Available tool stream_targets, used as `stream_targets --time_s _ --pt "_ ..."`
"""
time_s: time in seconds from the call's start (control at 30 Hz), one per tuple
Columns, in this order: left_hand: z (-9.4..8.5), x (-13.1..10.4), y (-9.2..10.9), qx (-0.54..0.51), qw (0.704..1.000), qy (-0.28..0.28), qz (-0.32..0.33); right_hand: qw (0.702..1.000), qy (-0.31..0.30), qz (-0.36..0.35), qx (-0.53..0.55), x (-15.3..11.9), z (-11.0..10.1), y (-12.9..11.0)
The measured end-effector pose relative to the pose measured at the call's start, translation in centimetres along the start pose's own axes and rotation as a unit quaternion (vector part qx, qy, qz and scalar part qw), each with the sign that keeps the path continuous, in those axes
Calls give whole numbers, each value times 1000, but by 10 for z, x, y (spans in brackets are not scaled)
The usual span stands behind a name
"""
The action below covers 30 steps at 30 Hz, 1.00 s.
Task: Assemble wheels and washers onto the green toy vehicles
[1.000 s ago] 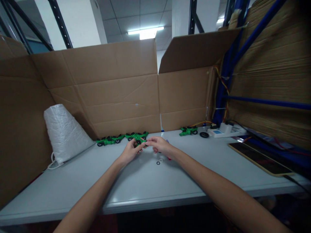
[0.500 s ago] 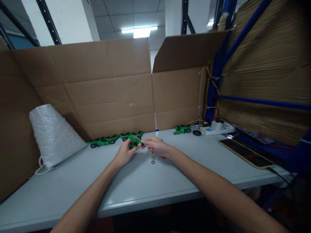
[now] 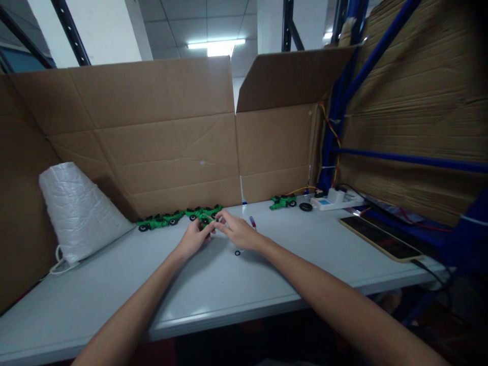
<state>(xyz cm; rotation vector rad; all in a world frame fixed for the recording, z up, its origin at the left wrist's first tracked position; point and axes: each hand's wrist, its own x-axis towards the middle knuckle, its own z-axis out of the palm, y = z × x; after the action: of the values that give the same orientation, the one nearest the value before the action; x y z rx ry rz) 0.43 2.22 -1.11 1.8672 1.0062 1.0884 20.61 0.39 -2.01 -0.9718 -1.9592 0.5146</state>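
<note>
My left hand (image 3: pixel 192 239) is closed around a small green toy vehicle (image 3: pixel 206 220) with black parts, held just above the table. My right hand (image 3: pixel 239 232) reaches in from the right, its thumb and fingertips pinched on the near right end of the same toy. The fingers cover much of it, so any small part between them is hidden. Below my right hand lies a small black ring (image 3: pixel 237 253). Behind that hand is a small screwdriver (image 3: pixel 252 222) with a red and blue handle.
Several green toy vehicles (image 3: pixel 160 220) stand along the cardboard wall (image 3: pixel 183 152). Another green toy (image 3: pixel 282 202) sits farther right, beside a black ring-shaped piece (image 3: pixel 305 207) and a white power strip (image 3: pixel 335 201). A phone (image 3: pixel 381 239) lies at right; a wrapped white bundle (image 3: pixel 82 213) at left.
My right hand has moved left and closer over the toy, its fingers now covering more of it. The screwdriver shows more clearly; a pale ring by the black one is now mostly hidden.
</note>
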Motion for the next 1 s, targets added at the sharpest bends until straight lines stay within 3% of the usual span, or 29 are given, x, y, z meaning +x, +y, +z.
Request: stream_targets --time_s 0.13,0.33,0.43,0.6,0.7,0.8,0.83,0.93,1.0 --pt "0 -1 5 -65 997 -16 -30 994 -30 -73 -75 -6 -3 -8" --pt "2 -5 13 -98 992 -59 -61 990 -21 -99 -102 -3 -5 -5" --pt "3 -5 11 -110 990 -41 -84 989 -22 -99 -111 -4 -4 -7" --pt "3 -4 9 -94 991 -32 -87 996 -27 -23 -81 -2 3 -8" --pt "3 -4 9 -79 993 -39 -80 995 -64 65 45 2 12 -3" --pt "4 -3 8 -66 995 -39 -64 974 -115 138 137 3 19 0" --pt "4 -3 7 -65 996 -34 -57 977 -107 128 132 2 19 -1" --pt "4 -3 4 -80 996 9 -47 1000 5 11 9 -6 16 -7" --pt "4 -3 3 -83 995 25 -42 997 7 -42 -71 -9 11 -11"
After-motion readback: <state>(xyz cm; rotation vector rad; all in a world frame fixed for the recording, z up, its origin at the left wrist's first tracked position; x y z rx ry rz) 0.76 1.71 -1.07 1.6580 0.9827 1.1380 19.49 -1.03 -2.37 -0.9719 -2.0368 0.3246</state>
